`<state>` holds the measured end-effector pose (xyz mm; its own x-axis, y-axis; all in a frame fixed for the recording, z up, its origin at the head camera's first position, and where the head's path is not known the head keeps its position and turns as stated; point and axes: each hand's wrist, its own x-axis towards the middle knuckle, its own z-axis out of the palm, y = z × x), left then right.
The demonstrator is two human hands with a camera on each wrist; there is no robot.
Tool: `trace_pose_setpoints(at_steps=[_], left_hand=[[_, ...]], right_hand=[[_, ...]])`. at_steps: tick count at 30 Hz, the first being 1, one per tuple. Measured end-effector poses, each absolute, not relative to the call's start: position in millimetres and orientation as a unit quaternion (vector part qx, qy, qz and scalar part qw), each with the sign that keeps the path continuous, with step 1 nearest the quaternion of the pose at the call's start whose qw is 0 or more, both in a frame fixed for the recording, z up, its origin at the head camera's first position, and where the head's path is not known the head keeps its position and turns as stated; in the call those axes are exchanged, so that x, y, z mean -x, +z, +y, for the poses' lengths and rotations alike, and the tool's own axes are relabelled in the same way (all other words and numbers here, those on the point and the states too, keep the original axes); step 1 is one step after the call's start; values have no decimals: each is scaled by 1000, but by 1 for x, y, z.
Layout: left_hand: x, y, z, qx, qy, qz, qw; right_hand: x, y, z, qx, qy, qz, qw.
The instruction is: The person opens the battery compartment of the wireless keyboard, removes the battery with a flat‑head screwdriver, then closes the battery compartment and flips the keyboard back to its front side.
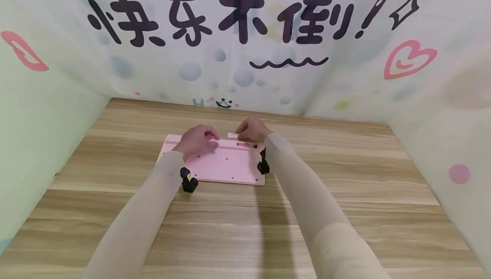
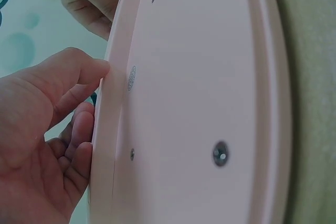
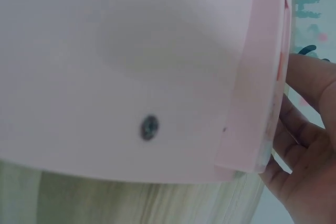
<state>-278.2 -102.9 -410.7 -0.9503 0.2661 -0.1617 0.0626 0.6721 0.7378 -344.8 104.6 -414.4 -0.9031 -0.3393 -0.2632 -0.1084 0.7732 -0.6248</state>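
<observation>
A pink keyboard (image 1: 215,170) lies face down, its screw-dotted underside up and a raised bar along the far edge. At the bar's right end is a narrow open slot (image 1: 243,144), reddish inside. My right hand (image 1: 255,129) pinches a small pale strip, like a battery cover (image 1: 232,135), just beyond the slot. In the right wrist view its fingers (image 3: 295,129) are behind the bar's edge and the strip is hidden. At the bar's middle is my left hand (image 1: 197,140), fingers loosely bent, one fingertip (image 2: 102,68) touching the edge.
The keyboard rests on a wood-grain table (image 1: 230,236). Behind it hangs a printed cloth (image 1: 245,87) with large black characters, and pale walls stand on both sides. Black wrist cameras (image 1: 189,181) sit on both wrists, low over the keyboard's near side.
</observation>
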Motion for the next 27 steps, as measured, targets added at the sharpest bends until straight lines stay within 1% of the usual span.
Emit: trace_pose_setpoints(at_steps=[12, 27], left_hand=[[278, -410, -102, -97, 390, 907, 123], [279, -410, -102, -94, 395, 905, 131]], right_hand=[[344, -419, 103, 129, -302, 933, 146], [336, -392, 104, 183, -234, 947, 123]])
